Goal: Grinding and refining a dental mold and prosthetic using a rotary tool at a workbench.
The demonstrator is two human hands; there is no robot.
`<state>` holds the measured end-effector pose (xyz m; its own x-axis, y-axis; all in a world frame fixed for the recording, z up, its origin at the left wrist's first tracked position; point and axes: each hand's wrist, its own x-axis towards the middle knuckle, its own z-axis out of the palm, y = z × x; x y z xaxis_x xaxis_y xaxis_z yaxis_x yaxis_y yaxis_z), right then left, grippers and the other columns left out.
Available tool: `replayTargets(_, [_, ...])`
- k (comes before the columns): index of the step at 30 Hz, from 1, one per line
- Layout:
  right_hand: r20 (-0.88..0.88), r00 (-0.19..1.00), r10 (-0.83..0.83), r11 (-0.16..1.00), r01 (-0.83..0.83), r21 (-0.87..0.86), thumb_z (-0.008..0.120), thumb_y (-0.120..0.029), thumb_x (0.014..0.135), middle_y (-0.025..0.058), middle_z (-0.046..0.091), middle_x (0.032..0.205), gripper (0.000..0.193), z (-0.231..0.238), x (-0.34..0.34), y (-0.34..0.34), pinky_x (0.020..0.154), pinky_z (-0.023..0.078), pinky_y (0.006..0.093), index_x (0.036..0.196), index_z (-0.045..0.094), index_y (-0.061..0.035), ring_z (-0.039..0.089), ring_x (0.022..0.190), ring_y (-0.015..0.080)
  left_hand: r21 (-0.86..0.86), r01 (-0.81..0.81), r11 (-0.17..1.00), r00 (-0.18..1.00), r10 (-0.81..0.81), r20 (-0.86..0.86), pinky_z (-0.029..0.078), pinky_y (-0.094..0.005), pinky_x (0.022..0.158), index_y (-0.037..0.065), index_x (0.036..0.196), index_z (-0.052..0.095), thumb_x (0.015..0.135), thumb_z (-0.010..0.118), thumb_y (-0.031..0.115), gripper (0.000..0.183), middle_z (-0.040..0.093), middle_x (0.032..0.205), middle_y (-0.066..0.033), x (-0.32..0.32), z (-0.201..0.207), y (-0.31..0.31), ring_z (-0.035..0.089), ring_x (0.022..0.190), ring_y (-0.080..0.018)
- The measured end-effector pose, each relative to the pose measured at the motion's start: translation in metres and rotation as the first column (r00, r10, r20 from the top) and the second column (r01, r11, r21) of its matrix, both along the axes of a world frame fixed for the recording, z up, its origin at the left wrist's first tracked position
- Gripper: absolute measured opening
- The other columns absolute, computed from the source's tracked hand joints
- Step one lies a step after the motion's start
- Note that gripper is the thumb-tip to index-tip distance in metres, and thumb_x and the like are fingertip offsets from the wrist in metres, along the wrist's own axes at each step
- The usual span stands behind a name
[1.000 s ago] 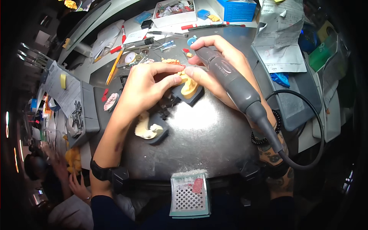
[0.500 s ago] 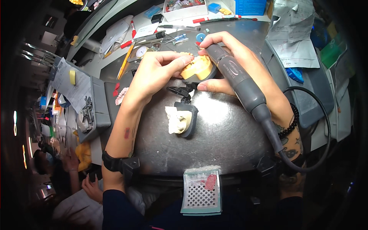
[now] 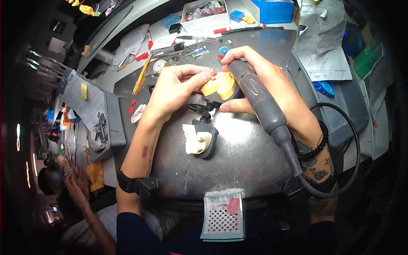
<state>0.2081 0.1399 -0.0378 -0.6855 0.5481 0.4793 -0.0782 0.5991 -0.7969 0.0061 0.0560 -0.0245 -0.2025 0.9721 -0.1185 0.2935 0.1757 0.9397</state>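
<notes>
My left hand pinches the left side of a yellow dental model on a dark base. Its fingertips hide that side, and a speck of red shows beside them. In my right hand is a thick grey rotary handpiece, its cable running from the lower end. The right thumb lies by the front edge of the model's base; the handpiece tip is hidden behind the fingers. A black plastic hinge sits below the yellow model. Nearer me, a cream dental model on a dark base lies on the metal bench top.
A pink-and-white dental cast lies left of my forearm. Behind are a yellow pencil, pens, small burs and a white box of bits. Grey trays with papers flank the bench. A perforated plate sticks out at the front.
Both hands keep their holds, and the view has shifted slightly. The cream model and hinge have tilted a little. At far left, a co-worker's hand and forearm have changed position.
</notes>
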Motion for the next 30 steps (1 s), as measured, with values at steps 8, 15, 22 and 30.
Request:
replayTargets(8, [0.020,1.000,-0.005,0.997,0.006,-0.074,0.086,-0.020,0.061,0.0111,0.058,0.069,0.062,0.007,-0.001,-0.008,0.062,0.046,0.0352,0.109,0.050,-0.0061,0.061,0.065,0.0252,0.004,0.035,0.999,0.999,-0.036,0.014,0.052,-0.0254,0.079,-0.005,0.105,0.067,0.089,0.065,0.018,0.028,0.069,0.097,-0.0110,-0.003,-0.001,0.003,0.064,0.087,-0.0130])
replayTargets(15, [0.071,0.998,0.001,0.992,0.009,-0.129,0.087,-0.019,0.061,0.0097,0.059,0.074,0.064,0.010,0.001,-0.008,0.065,0.047,0.0338,0.111,0.049,-0.0079,0.061,0.070,0.0226,0.058,0.096,0.994,0.992,-0.091,-0.087,0.050,-0.0266,0.084,-0.003,0.105,0.068,0.090,0.062,0.015,0.024,0.070,0.098,-0.0099,-0.001,0.001,0.003,0.063,0.089,-0.0124])
replayTargets(22, [0.125,0.991,0.041,0.982,-0.017,-0.190,0.087,-0.018,0.061,0.0075,0.060,0.082,0.066,0.012,0.003,-0.008,0.068,0.048,0.0314,0.114,0.049,-0.0097,0.060,0.076,0.0173,0.099,0.111,0.989,0.990,-0.101,-0.103,0.050,-0.0246,0.080,-0.002,0.104,0.069,0.090,0.061,0.014,0.022,0.070,0.096,-0.0086,-0.001,0.000,0.002,0.063,0.088,-0.0103])
replayTargets(30, [0.025,1.000,-0.013,0.996,0.015,-0.093,0.086,-0.019,0.062,0.0114,0.059,0.064,0.062,0.006,-0.002,-0.010,0.059,0.046,0.0364,0.109,0.048,-0.0060,0.063,0.062,0.0288,0.080,0.098,0.992,0.989,-0.088,-0.118,0.051,-0.0241,0.081,0.000,0.105,0.069,0.090,0.062,0.013,0.021,0.070,0.096,-0.0083,0.001,-0.002,-0.003,0.063,0.089,-0.0102])
